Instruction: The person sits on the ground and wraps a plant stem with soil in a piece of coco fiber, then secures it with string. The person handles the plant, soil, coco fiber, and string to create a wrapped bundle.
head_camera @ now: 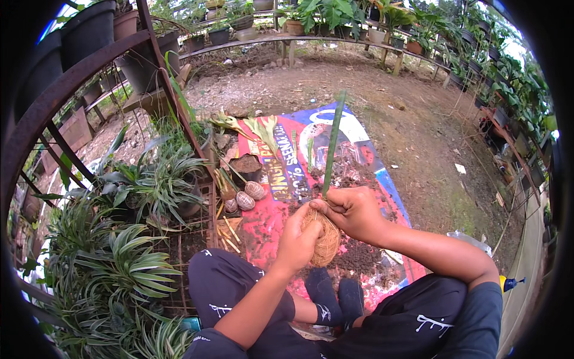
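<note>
Between my two hands is a ball of brown coconut fibre (pixel 325 244) with a long, stiff green leaf (pixel 334 143) standing up out of its top. My left hand (pixel 299 240) grips the ball's upper left side. At the base of the leaf, my right hand (pixel 356 213) pinches with thumb and forefinger, its fingertips touching those of my left hand; a thin pale strand seems to run by the fingers. Below the ball, dark loose soil (pixel 356 260) lies on a red and blue printed sheet (pixel 264 233).
Several string-wrapped balls (pixel 245 200) lie at the sheet's left edge, by a black pot of soil (pixel 246 166) and short cut sticks (pixel 231 231). Pale cut leaves (pixel 264 130) lie at the far edge. Striped-leaf plants (pixel 139 264) and a rusty metal frame (pixel 163 67) stand close on the left.
</note>
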Available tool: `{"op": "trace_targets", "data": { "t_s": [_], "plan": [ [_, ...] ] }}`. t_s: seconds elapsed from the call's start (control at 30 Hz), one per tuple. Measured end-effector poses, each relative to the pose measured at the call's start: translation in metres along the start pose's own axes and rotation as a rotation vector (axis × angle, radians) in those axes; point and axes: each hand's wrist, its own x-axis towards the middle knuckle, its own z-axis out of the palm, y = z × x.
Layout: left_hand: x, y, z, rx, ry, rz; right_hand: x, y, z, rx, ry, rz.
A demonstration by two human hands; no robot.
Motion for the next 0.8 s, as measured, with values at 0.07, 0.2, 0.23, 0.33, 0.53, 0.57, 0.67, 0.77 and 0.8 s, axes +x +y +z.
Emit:
{"op": "trace_targets", "data": {
  "t_s": [0.07,0.2,0.23,0.33,0.53,0.57,0.67,0.77,0.8],
  "plan": [
    [0.003,-0.008,-0.003,-0.053,0.027,0.013,0.000,0.004,0.000,0.047,-0.019,0.063],
    [0.003,0.008,0.002,-0.331,0.046,0.024,0.006,0.007,-0.007,0.098,-0.004,0.126],
    [0.002,0.014,0.004,-0.396,0.060,0.021,0.008,0.007,-0.009,0.115,-0.004,0.154],
    [0.005,0.012,-0.013,-0.729,-0.187,-0.040,0.009,0.016,-0.012,0.160,0.046,0.242],
    [-0.003,0.018,-0.021,-0.655,-0.067,-0.005,-0.007,0.012,0.001,0.098,-0.102,0.203],
    [-0.004,0.022,-0.019,-0.682,-0.026,0.017,-0.014,0.011,0.008,0.089,-0.132,0.161],
    [-0.003,0.037,-0.015,-0.707,0.128,0.054,-0.043,0.009,0.024,0.003,-0.250,0.031],
    [-0.002,0.043,-0.021,-0.634,0.311,0.075,-0.060,-0.004,0.033,-0.142,-0.408,-0.156],
    [0.003,0.034,-0.027,-0.622,0.347,0.081,-0.063,-0.010,0.035,-0.151,-0.443,-0.221]
  ]
}}
